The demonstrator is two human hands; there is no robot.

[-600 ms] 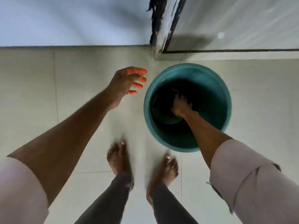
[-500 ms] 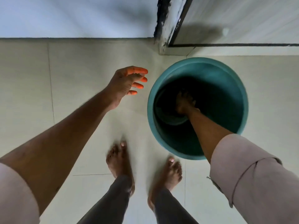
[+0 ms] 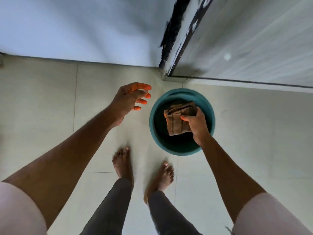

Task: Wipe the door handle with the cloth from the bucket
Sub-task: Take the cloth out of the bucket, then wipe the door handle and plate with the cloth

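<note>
A teal bucket [image 3: 182, 150] stands on the tiled floor just in front of my feet. My right hand [image 3: 197, 125] holds a folded brown striped cloth [image 3: 177, 118] above the bucket's dark inside. My left hand [image 3: 130, 99] hovers left of the bucket with its fingers spread and nothing in it. The door [image 3: 254, 39] rises at the upper right. Its handle is out of view.
A worn, dark-edged door frame [image 3: 176, 36] runs up from the floor behind the bucket. A pale wall [image 3: 76, 28] fills the upper left. My bare feet [image 3: 123, 164] stand on the light tiles close to the bucket.
My right hand was deep inside the bucket; it has now risen with the brown cloth in its grip. The view has pulled back from the bucket. My left hand stays spread to the left.
</note>
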